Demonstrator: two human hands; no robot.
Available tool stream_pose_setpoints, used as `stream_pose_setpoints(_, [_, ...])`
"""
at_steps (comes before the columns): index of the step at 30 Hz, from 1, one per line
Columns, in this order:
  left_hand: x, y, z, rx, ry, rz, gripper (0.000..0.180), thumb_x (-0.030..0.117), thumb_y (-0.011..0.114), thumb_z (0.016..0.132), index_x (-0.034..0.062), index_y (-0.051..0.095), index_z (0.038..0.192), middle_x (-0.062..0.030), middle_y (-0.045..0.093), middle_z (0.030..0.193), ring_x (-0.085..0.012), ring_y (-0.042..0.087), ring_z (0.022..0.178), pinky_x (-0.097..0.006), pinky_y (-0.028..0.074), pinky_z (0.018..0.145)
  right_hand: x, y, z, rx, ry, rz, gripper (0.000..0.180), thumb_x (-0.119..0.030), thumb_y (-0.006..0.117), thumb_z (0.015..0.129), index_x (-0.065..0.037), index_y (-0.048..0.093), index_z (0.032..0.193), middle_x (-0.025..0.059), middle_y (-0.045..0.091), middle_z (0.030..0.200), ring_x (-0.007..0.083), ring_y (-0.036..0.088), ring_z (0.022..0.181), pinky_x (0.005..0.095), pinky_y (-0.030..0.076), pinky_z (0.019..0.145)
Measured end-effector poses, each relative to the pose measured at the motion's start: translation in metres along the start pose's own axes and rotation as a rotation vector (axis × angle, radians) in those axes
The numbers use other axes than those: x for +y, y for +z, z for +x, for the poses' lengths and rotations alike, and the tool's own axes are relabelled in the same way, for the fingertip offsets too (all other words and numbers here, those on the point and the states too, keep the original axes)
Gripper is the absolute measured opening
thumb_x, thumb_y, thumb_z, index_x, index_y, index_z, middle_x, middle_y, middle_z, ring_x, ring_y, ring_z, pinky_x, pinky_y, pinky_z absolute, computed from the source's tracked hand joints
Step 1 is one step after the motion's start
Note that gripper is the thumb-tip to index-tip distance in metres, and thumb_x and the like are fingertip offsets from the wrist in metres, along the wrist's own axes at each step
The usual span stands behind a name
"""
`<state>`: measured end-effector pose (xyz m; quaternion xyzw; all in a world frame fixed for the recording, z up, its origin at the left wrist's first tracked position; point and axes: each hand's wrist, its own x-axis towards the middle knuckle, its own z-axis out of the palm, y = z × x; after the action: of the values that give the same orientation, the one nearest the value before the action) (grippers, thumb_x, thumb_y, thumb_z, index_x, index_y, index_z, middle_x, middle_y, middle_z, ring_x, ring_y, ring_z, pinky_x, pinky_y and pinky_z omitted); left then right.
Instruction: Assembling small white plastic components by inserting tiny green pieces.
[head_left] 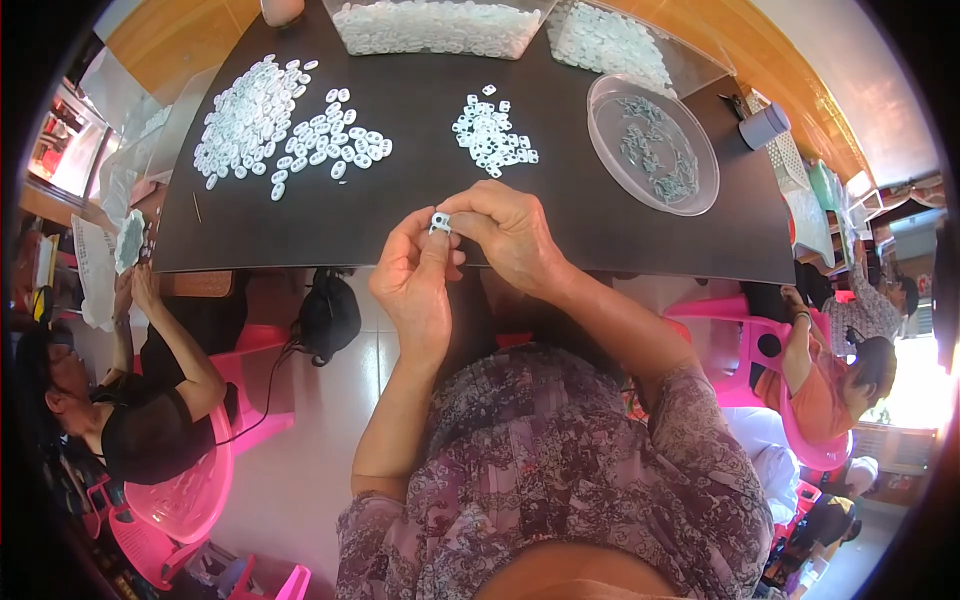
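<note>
Just in front of the dark table's near edge, my left hand [415, 275] pinches a small white plastic piece [440, 222] with a dark round hole in it. The thumb and index finger of my right hand [512, 235] close on the same piece from the other side. Straight ahead lies a pile of similar small white pieces with dark openings [490, 135]. To the left spreads a larger heap of white oval pieces [245, 120], with a smaller group of ovals [335, 140] beside it.
On the right stands a round clear dish [594, 140] holding small grey-green parts. Clear bins of white pieces [435, 30] line the table's far side. A grey cylinder [764, 127] is at the far right. Other people sit on pink chairs [190, 490] to both sides.
</note>
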<state>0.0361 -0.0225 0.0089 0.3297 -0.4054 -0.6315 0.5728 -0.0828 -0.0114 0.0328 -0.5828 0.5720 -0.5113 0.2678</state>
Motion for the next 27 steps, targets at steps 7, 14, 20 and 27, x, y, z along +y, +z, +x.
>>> stream_pose_setpoints(7, [-0.001,0.001,0.0,-0.004,-0.008,-0.015,0.019,0.005,0.058,0.087,-0.0062,0.058,0.103,-0.0078,0.061,0.074,-0.0118,0.058,0.058,-0.021,0.047,0.048,-0.003,-0.005,-0.003,-0.061,0.012,-0.097,0.013,-0.004,0.057,0.081,0.0,0.065,0.091,0.0075,0.06,0.08,0.015,0.057,0.075,0.0274,0.045,0.069])
stream_pose_setpoints(14, [0.002,0.001,0.003,0.039,-0.071,-0.087,0.016,0.0,0.059,0.085,-0.0078,0.059,0.098,-0.01,0.063,0.078,-0.0132,0.059,0.061,-0.022,0.048,0.05,0.0,-0.006,-0.007,-0.056,-0.201,-0.206,0.023,-0.001,0.062,0.074,-0.001,0.063,0.097,0.0069,0.06,0.077,0.0177,0.055,0.071,0.0302,0.045,0.065])
stream_pose_setpoints(20, [0.008,0.007,0.003,0.084,-0.14,-0.107,0.013,-0.002,0.058,0.084,-0.0074,0.06,0.095,-0.0113,0.064,0.084,-0.0148,0.062,0.066,-0.024,0.051,0.053,0.002,-0.006,-0.008,0.011,-0.349,-0.294,0.029,-0.001,0.066,0.067,-0.001,0.063,0.096,0.0078,0.061,0.077,0.0217,0.054,0.071,0.0322,0.045,0.063])
stream_pose_setpoints(27, [0.006,0.012,-0.002,0.05,-0.042,0.006,0.014,-0.001,0.059,0.084,-0.0071,0.061,0.096,-0.0076,0.063,0.082,-0.011,0.057,0.066,-0.022,0.047,0.057,0.006,-0.008,-0.012,0.08,-0.404,-0.328,0.027,-0.001,0.066,0.068,0.001,0.063,0.094,0.0091,0.061,0.079,0.0229,0.053,0.07,0.0329,0.045,0.061])
